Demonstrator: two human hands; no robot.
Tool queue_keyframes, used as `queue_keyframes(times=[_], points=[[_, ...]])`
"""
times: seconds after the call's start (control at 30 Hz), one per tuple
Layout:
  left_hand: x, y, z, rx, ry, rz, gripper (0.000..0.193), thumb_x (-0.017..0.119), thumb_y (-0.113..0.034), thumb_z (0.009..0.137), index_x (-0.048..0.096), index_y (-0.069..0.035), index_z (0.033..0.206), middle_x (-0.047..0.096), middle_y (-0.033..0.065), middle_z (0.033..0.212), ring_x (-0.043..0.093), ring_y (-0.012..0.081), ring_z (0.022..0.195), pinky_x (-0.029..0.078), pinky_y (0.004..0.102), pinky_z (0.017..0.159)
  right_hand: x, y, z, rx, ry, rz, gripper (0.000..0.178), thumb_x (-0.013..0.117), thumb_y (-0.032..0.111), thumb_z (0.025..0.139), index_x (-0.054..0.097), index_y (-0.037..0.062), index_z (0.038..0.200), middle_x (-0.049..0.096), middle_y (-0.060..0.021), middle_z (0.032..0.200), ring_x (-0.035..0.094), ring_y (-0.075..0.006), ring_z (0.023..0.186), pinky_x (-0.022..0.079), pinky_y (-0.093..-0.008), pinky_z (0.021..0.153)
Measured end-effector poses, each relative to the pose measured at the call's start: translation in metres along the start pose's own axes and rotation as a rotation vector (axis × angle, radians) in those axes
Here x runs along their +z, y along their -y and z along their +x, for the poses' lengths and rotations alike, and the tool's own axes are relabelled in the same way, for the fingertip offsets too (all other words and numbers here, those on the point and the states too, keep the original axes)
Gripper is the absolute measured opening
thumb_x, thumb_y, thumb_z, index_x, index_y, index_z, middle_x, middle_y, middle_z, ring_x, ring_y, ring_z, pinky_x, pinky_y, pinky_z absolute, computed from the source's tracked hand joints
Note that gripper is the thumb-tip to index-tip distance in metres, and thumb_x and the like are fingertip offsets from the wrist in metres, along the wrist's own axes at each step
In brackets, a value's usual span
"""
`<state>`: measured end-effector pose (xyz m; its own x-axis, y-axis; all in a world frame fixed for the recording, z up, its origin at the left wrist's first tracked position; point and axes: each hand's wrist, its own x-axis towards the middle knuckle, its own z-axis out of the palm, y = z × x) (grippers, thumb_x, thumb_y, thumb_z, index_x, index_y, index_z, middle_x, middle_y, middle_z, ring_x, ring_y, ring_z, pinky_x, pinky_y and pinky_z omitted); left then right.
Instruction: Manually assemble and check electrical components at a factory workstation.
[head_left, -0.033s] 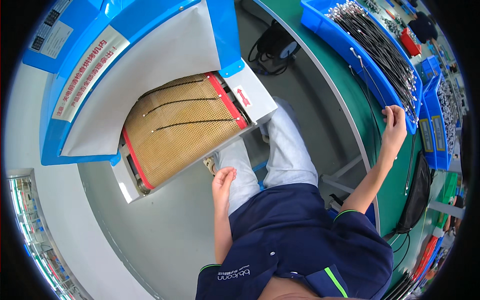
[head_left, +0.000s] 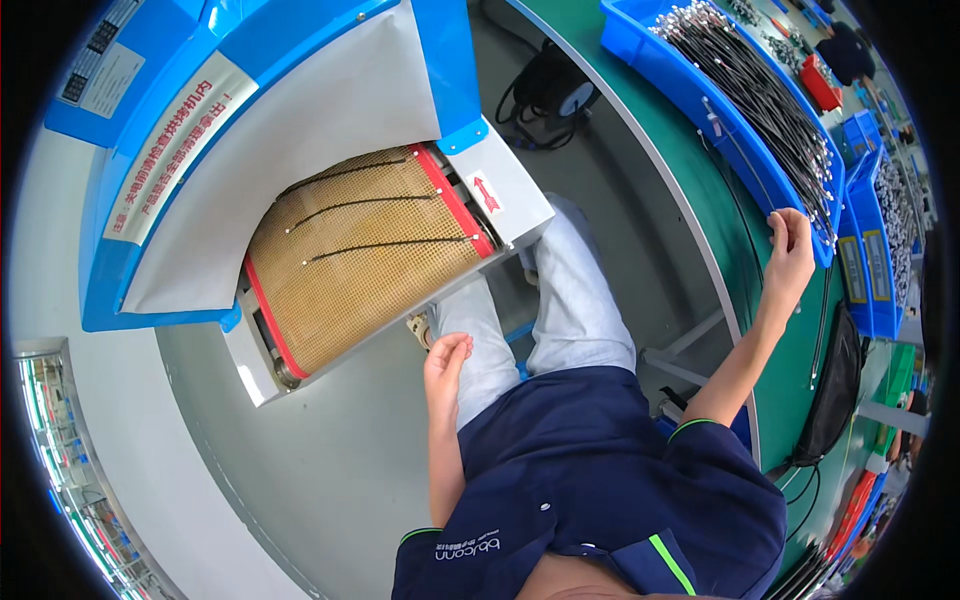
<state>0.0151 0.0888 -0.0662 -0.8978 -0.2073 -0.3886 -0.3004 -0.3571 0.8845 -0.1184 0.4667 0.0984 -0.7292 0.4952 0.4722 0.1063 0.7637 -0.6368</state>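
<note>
My right hand (head_left: 790, 262) is at the near end of a long blue bin (head_left: 690, 105), its thumb and fingertips pinched on one end of a thin cable (head_left: 745, 165). That cable runs away from my fingers along the bin's outer side, with pale connectors at its far end. Many black cables (head_left: 745, 85) with silver ends fill the bin. My left hand (head_left: 445, 372) is held above my lap, fingers curled together, and nothing shows in it. To the left, three black cables (head_left: 390, 243) lie apart on a tan mesh conveyor belt (head_left: 370, 290) with red edges.
A blue machine hood (head_left: 450, 60) with a white curtain (head_left: 300, 130) covers the belt's far part. On the right is a green-topped table (head_left: 650, 110) with loose cables, a black pouch (head_left: 832, 390) and another blue bin (head_left: 870, 260). A black device (head_left: 555, 95) stands beneath.
The far end of the cable at my right hand has swung slightly closer to the bin's side. Both hands and the cables on the belt look the same.
</note>
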Motion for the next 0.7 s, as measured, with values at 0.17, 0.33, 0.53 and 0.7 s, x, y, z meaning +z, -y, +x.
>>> queue_keyframes(times=[0.17,0.33,0.53,0.7], points=[[0.002,-0.003,0.003,0.062,0.006,0.046,0.014,0.056,-0.006,0.088,0.058,-0.001,0.101,0.061,0.0061,0.095,0.058,0.0126,0.089,0.045,0.0245,0.082,0.004,0.009,-0.012,-0.090,-0.023,-0.074,0.012,0.057,0.005,0.087,0.064,0.0024,0.096,0.064,-0.0078,0.081,0.058,-0.0119,0.074,0.047,-0.0248,0.069],[0.015,-0.017,0.004,0.214,-0.040,0.245,0.020,0.053,-0.006,0.089,0.054,0.002,0.108,0.059,0.0090,0.104,0.055,0.0142,0.097,0.044,0.0272,0.085,0.013,0.059,-0.051,-0.514,0.302,0.091,0.020,0.060,-0.006,0.074,0.067,0.0039,0.090,0.064,-0.0096,0.086,0.062,-0.0211,0.077,0.050,-0.0297,0.068],[0.042,-0.058,-0.001,0.923,-0.321,0.978,0.033,0.049,-0.003,0.089,0.046,-0.001,0.122,0.049,0.0163,0.116,0.048,0.0218,0.110,0.044,0.0279,0.086,0.053,0.072,-0.105,-0.782,0.724,0.231,0.024,0.062,0.001,0.065,0.066,0.0073,0.088,0.062,-0.0047,0.081,0.060,-0.0201,0.070,0.049,-0.0311,0.060],[0.021,-0.059,-0.013,0.366,0.000,1.010,0.021,0.050,-0.006,0.090,0.057,-0.002,0.109,0.059,0.0127,0.092,0.060,0.0196,0.081,0.049,0.0282,0.071,0.067,0.075,-0.116,-0.790,0.754,0.258,0.025,0.060,0.003,0.066,0.065,0.0083,0.090,0.062,-0.0037,0.080,0.060,-0.0200,0.071,0.049,-0.0313,0.062]])
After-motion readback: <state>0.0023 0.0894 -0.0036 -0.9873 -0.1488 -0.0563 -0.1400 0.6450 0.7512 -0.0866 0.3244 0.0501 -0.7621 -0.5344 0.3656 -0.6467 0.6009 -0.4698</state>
